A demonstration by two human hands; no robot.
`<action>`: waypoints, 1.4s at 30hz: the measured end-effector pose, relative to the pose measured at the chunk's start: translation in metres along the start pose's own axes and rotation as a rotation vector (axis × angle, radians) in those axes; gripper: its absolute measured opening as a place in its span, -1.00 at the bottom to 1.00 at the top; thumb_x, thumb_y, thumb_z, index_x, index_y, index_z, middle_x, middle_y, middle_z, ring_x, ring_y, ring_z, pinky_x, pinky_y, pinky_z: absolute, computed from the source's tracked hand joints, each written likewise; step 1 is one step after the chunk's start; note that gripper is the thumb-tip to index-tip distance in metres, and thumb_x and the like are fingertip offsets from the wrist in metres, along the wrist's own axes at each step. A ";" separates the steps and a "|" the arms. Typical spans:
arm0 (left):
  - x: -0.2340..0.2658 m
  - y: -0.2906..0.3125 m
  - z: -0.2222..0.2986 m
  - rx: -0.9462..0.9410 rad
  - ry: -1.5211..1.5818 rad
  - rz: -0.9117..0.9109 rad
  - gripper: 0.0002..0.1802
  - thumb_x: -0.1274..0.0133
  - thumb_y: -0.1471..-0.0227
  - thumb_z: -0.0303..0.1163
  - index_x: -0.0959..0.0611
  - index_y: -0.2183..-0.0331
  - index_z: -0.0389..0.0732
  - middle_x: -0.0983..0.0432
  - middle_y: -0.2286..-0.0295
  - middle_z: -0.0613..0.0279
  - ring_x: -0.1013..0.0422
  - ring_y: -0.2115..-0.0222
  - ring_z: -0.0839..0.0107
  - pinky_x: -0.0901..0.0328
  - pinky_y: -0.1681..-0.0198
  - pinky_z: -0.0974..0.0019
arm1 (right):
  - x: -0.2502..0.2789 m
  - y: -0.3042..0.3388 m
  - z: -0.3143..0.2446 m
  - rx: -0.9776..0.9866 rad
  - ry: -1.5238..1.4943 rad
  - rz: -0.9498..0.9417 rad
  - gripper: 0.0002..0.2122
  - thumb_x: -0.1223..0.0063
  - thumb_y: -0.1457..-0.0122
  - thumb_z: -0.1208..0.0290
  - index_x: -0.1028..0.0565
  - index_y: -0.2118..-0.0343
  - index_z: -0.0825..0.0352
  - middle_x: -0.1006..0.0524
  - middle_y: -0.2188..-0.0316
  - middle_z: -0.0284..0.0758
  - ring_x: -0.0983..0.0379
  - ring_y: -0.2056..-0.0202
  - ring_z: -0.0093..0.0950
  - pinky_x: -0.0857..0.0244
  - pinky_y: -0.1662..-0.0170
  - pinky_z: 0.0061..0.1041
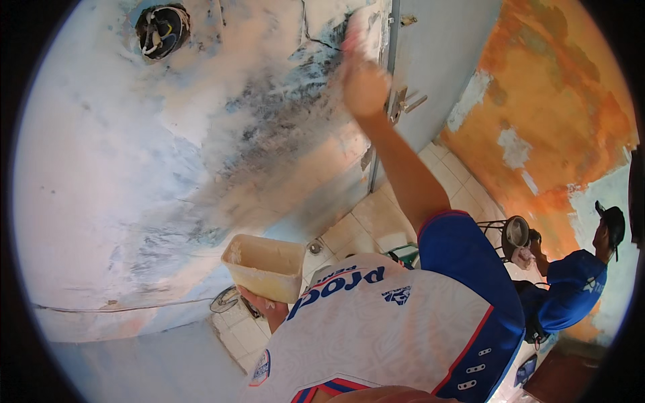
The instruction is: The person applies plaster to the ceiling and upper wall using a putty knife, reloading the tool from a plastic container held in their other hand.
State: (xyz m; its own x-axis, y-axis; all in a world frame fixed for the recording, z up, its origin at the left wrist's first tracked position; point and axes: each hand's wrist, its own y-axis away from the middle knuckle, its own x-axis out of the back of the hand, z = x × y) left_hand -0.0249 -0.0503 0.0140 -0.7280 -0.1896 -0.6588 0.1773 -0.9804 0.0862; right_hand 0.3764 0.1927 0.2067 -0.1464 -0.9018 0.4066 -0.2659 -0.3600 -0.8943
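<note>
My left hand (270, 307) is closed under a pale plastic tub (282, 285), holding it up near my chest. Whitish paste clings to the tub's inner walls. My right hand (366, 87) is raised at the wall beside the door frame, its fingers blurred by motion and wrapped round a reddish tool (354, 35). The tool's kind is lost in the smear. It is against or very near the patchy white wall (121, 134), where dark stains and a crack show.
A round wall opening (162, 32) with exposed wires is at the upper left. A grey door (437, 47) with a handle (406, 104) borders my right arm. At the right, a co-worker in blue (574, 289) is beside a metal stand holding a round container (516, 232). Tiles (366, 218) cover the floor.
</note>
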 end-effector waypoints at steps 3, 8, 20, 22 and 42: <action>0.029 0.004 -0.004 -0.113 -0.281 -0.064 0.12 -0.26 -0.02 -0.25 0.18 -0.33 -0.03 0.07 -0.30 0.08 -0.06 -0.26 0.21 -0.03 -0.31 0.04 | 0.029 0.073 -0.065 0.315 -0.254 0.133 -0.62 -0.01 -0.17 0.45 -0.45 -0.07 0.41 -0.62 0.32 -0.15 -0.51 0.55 -0.40 -0.37 0.57 -0.47; 0.034 0.009 0.015 -0.038 -0.156 0.024 0.06 -0.20 -0.08 -0.29 0.17 -0.34 0.04 0.08 -0.30 0.11 -0.04 -0.27 0.21 -0.05 -0.31 0.06 | 0.049 0.083 -0.043 -0.032 -0.620 -0.038 -0.68 -0.11 -0.16 0.41 -0.52 0.03 0.38 -0.63 0.40 -0.23 -0.57 0.52 -0.38 -0.40 0.53 -0.51; 0.069 0.017 0.051 -0.191 -0.550 -0.055 -0.17 0.01 -0.23 -0.15 0.09 -0.34 0.05 0.03 -0.30 0.21 -0.06 -0.27 0.18 -0.12 -0.30 0.05 | 0.098 0.100 -0.205 0.354 -0.384 -0.137 -0.65 -0.04 -0.18 0.35 -0.53 -0.01 0.35 -0.52 0.00 0.01 -0.60 0.28 -0.32 -0.44 0.51 -0.34; 0.058 0.022 0.067 -0.201 -0.682 -0.107 -0.24 0.09 -0.27 -0.15 0.08 -0.34 0.08 0.04 -0.30 0.23 -0.07 -0.27 0.17 -0.14 -0.29 0.05 | 0.107 0.114 -0.204 0.224 -0.625 -0.229 -0.65 -0.07 -0.17 0.36 -0.53 -0.01 0.35 -0.58 0.08 -0.08 -0.61 0.28 -0.33 -0.47 0.47 -0.37; 0.123 0.047 0.162 -0.244 -1.014 -0.330 0.03 -0.25 -0.03 -0.33 0.06 -0.33 -0.08 -0.01 -0.28 0.10 -0.07 -0.27 0.24 -0.11 -0.30 0.16 | 0.070 0.220 -0.228 0.044 -0.416 -0.332 -0.46 -0.15 -0.13 0.35 -0.37 -0.19 0.37 -0.58 0.10 -0.13 -0.56 0.16 -0.28 -0.47 0.20 -0.30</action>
State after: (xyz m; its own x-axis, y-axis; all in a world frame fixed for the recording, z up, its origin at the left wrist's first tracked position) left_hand -0.2132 -0.1279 0.0581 -0.9509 0.0145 0.3091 -0.0815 -0.9753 -0.2052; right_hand 0.0900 0.1048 0.0813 0.3314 -0.7532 0.5682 -0.1924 -0.6435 -0.7408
